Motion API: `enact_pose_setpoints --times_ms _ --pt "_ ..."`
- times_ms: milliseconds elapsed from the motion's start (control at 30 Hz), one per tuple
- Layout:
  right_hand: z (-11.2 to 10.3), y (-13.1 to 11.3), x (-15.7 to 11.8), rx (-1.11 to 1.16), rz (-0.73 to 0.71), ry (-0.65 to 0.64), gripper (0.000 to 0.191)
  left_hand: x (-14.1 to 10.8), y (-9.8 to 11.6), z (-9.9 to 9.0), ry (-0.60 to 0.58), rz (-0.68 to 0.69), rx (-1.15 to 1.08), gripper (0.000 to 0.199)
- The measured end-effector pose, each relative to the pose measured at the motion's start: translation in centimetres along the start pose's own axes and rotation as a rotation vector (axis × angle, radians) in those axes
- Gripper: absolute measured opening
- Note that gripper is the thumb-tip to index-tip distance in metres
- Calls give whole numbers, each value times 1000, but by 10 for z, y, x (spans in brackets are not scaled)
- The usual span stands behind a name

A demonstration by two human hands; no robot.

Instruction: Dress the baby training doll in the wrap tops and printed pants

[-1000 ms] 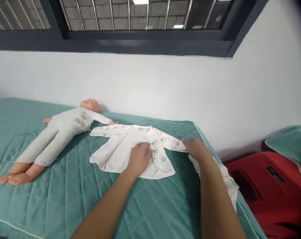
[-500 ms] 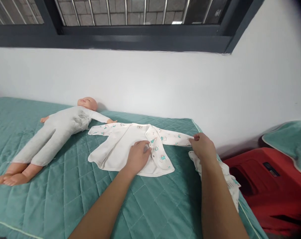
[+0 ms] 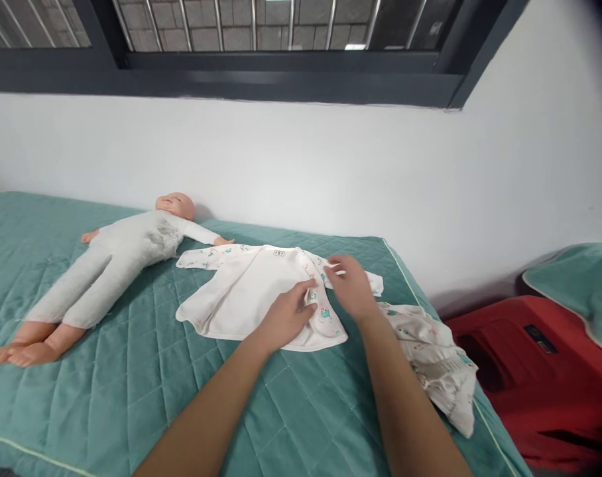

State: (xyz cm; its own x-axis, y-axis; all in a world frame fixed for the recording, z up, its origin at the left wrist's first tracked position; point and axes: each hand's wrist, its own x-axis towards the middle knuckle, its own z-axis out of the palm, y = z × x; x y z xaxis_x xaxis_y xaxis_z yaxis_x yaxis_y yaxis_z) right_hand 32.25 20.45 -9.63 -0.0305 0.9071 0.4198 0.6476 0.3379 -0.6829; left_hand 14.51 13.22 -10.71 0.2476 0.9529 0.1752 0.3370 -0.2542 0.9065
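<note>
A white baby shirt with small green and orange prints lies spread on the green quilted cover, its front open and both sleeves stretched out. My left hand rests at the shirt's right front panel, with thumb and forefinger apart. Just above the base of the right sleeve is my right hand, its fingers loosely bent and apart, holding nothing visible; it hides part of that sleeve. To the left lies a doll on its back, dressed in a white body suit, one hand near the shirt's left sleeve.
Crumpled white printed clothing lies near the bed's right edge, partly behind my right forearm. Beyond that edge stands a red plastic chair or stool with green cloth over it. A white wall and barred window border the quilted cover.
My right hand has let go of the right sleeve's cuff and moved left toward the sleeve's base. My left hand has shifted slightly right along the front panel.
</note>
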Motion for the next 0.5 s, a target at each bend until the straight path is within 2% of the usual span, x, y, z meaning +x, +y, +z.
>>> enact_pose_setpoints --times_ms 100,200,367,500 --pt "26 -18 -4 51 -15 -146 22 2 -2 7 34 20 -213 21" --pt "37 -19 -2 -123 13 -204 25 3 -4 9 162 -54 -277 7" --pt "40 -21 1 -390 -38 -293 27 4 -4 6 263 -36 -84 10" --pt "42 -22 1 -241 55 -200 12 4 -7 5 258 -41 94 13"
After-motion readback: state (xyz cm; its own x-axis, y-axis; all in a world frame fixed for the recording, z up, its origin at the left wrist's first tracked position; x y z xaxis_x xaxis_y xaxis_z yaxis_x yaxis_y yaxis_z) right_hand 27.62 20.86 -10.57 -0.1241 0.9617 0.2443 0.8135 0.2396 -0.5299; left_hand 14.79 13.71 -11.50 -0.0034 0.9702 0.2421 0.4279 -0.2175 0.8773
